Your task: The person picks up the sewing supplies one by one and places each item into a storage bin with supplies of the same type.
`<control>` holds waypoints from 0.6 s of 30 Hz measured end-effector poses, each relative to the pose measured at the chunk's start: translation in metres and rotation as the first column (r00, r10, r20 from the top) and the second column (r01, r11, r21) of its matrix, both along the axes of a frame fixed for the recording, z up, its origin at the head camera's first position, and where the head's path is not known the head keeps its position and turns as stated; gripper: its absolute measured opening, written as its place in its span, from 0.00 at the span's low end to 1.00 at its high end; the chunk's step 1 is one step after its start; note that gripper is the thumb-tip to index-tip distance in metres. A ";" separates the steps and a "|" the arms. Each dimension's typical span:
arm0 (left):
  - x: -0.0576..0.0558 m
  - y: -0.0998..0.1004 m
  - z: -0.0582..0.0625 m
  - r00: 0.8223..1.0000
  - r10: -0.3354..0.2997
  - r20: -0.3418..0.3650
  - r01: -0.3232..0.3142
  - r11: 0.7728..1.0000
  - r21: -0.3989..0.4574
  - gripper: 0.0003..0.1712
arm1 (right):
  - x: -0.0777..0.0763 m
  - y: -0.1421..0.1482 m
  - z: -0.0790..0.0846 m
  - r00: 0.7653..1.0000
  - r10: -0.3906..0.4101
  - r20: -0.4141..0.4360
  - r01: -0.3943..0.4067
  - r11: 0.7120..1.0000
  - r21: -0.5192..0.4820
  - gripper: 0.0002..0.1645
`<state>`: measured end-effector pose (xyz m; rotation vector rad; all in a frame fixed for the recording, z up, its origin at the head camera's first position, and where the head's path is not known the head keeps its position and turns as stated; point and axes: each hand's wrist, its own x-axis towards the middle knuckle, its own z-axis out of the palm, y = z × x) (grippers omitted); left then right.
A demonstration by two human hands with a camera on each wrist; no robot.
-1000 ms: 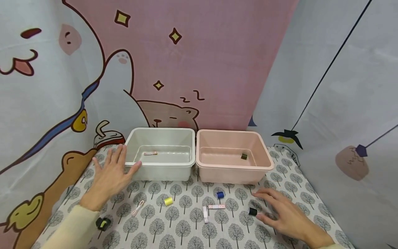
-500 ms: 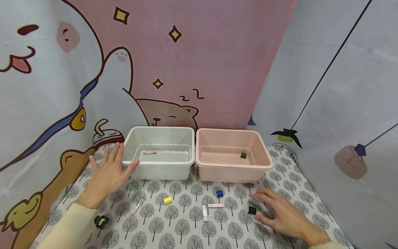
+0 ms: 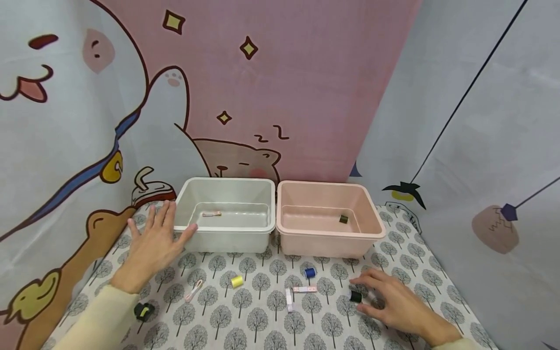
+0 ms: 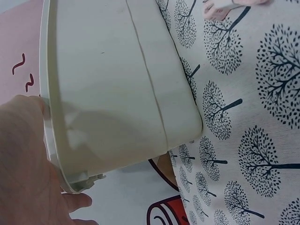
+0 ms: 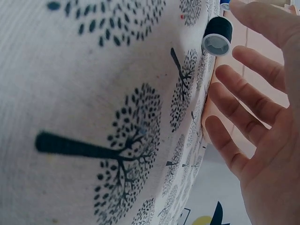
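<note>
My left hand point(image 3: 150, 245), fingers spread, rests at the near left corner of the white bin point(image 3: 227, 240). In the left wrist view that hand point(image 4: 23, 159) touches the bin's rim. My right hand point(image 3: 393, 301) is just beside a black thread spool point(image 3: 355, 296), its thumb and forefinger apart on either side. The right wrist view shows the spool point(image 5: 218, 35) near the thumb, with the fingers of the hand point(image 5: 267, 154) relaxed and nothing gripped. A blue thread spool point(image 3: 309, 273) lies farther left.
A pink bin point(image 3: 330, 245) with a dark green spool point(image 3: 343, 219) stands beside the white bin, which holds a small pinkish strip point(image 3: 212, 214). On the tree-print cloth lie a yellow spool point(image 3: 236, 282), several pale strips such as one pink strip point(image 3: 305, 289), and a black item point(image 3: 143, 311).
My right hand has shifted slightly left, and its forefinger has come nearer to the black thread spool. My left hand stays at the white bin with only a slight shift.
</note>
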<state>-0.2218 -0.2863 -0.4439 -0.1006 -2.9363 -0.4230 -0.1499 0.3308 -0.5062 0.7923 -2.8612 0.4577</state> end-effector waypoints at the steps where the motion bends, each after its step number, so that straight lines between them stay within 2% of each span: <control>1: 0.000 0.000 0.000 1.000 0.001 -0.002 -0.001 1.000 0.000 0.63 | -0.001 0.000 -0.001 1.000 0.006 -0.004 -0.006 1.000 0.004 0.34; 8: 0.000 0.000 0.000 1.000 0.009 -0.017 -0.009 1.000 -0.005 0.63 | -0.004 0.000 -0.005 0.999 0.029 0.026 -0.029 1.000 0.009 0.33; 18: 0.002 0.003 0.002 1.000 0.020 -0.004 -0.020 1.000 -0.009 0.63 | -0.009 0.003 -0.011 0.991 0.114 0.076 -0.106 0.989 -0.106 0.24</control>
